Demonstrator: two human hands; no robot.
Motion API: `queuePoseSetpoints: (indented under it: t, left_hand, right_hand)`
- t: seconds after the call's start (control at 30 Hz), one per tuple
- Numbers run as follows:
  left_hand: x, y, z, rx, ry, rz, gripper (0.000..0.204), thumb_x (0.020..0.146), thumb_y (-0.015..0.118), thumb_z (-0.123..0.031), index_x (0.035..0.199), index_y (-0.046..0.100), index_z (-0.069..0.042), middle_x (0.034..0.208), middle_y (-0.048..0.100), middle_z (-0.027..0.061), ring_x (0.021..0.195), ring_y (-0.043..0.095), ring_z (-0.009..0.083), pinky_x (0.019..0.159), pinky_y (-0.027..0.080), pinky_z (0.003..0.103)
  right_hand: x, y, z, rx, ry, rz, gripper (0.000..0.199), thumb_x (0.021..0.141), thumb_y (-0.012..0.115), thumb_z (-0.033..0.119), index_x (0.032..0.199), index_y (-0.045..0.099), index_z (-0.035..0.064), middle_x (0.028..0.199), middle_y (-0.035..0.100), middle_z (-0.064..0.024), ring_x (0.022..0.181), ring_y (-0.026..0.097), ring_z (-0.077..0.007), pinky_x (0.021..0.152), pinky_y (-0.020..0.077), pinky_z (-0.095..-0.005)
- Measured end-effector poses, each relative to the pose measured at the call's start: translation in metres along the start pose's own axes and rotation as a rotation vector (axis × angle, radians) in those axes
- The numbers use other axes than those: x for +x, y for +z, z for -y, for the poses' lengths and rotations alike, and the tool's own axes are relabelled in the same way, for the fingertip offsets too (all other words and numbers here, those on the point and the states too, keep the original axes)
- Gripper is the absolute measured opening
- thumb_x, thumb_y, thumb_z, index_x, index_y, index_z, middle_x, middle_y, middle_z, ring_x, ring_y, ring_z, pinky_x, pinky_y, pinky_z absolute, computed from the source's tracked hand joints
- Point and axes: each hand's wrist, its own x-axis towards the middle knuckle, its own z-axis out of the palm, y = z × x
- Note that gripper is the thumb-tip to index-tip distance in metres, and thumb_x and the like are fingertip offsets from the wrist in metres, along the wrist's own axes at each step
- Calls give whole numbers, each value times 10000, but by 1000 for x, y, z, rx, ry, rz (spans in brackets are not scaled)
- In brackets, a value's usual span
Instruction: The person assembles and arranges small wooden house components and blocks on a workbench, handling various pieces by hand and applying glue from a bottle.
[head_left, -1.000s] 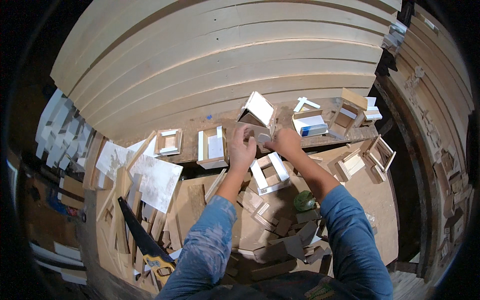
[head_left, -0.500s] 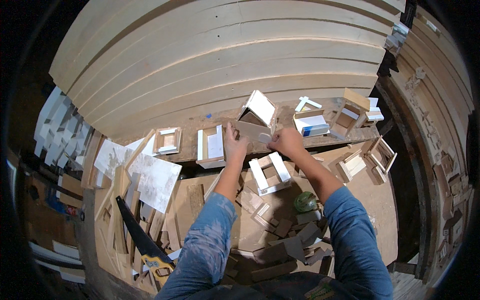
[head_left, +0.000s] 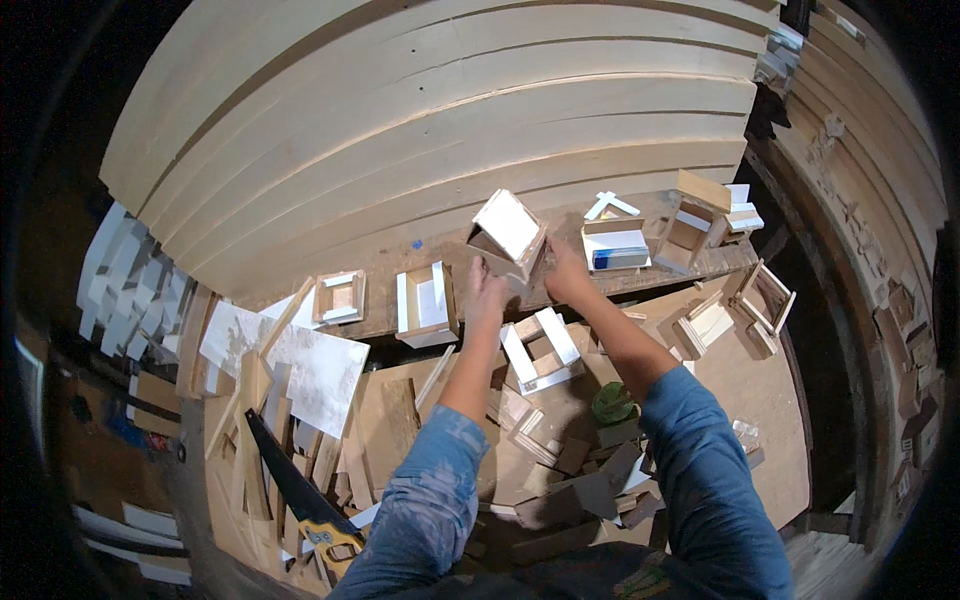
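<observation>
At the far edge of the wooden counter (head_left: 400, 262), against a stack of long pale planks (head_left: 450, 110), stood a small open wooden box with a white-faced panel (head_left: 508, 232), tilted up on one corner. The left hand (head_left: 487, 283) was pressed to its lower left side and the right hand (head_left: 562, 272) to its lower right side, both grasping the box between them; how the fingers lay could not be made out. The box was square, shallow, with raw brown sides and one white laminated face turned toward the camera. Judged light and stiff, being thin board; the joints probably weak, so best held by two opposite walls, not by the white panel, which looked smooth and possibly slippery. Beside it on the counter: a white-lined open box (head_left: 425, 305) to the left, a small square wooden frame (head_left: 338, 297) farther left, a box with a white and blue front (head_left: 615, 245) to the right, a tall plain wooden box (head_left: 688, 225) beyond that. Nearer the person: a white-edged rectangular frame (head_left: 540, 350), a green round object (head_left: 612, 403), loose wood offcuts (head_left: 560, 470), a white-spattered sheet of board (head_left: 300, 360) and a black-bladed handsaw with a yellow handle (head_left: 295, 490).
</observation>
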Motion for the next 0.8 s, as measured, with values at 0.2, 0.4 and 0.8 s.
queuePoseSetpoints:
  t: [0.2, 0.4, 0.8]
  left_hand:
    - [37, -36, 2, -199, -74, 92, 517, 947, 323, -433, 1343, 413, -114, 1301, 483, 58, 1217, 413, 215, 1021, 261, 402]
    - [57, -48, 0, -258, -84, 100, 563, 957, 318, -470, 1308, 426, -43, 1332, 477, 107, 1233, 415, 261, 1054, 250, 456]
    - [63, -50, 21, -253, -104, 43, 453, 957, 369, -394, 1248, 476, -64, 1314, 501, 87, 1228, 434, 250, 1048, 270, 417]
  right_hand:
    - [-25, -9, 3, 19, -96, 310, 608, 705, 555, -7, 1304, 485, 72, 1141, 592, -237, 1050, 566, -397, 889, 458, -422]
    - [-22, -14, 0, 121, -161, 435, 771, 646, 449, -111, 1361, 456, 178, 1210, 574, -220, 1142, 550, -332, 949, 431, -342]
    - [-18, -4, -24, 190, -76, 367, 653, 717, 528, 5, 1345, 480, 181, 1162, 592, -235, 1039, 597, -334, 884, 462, -350]
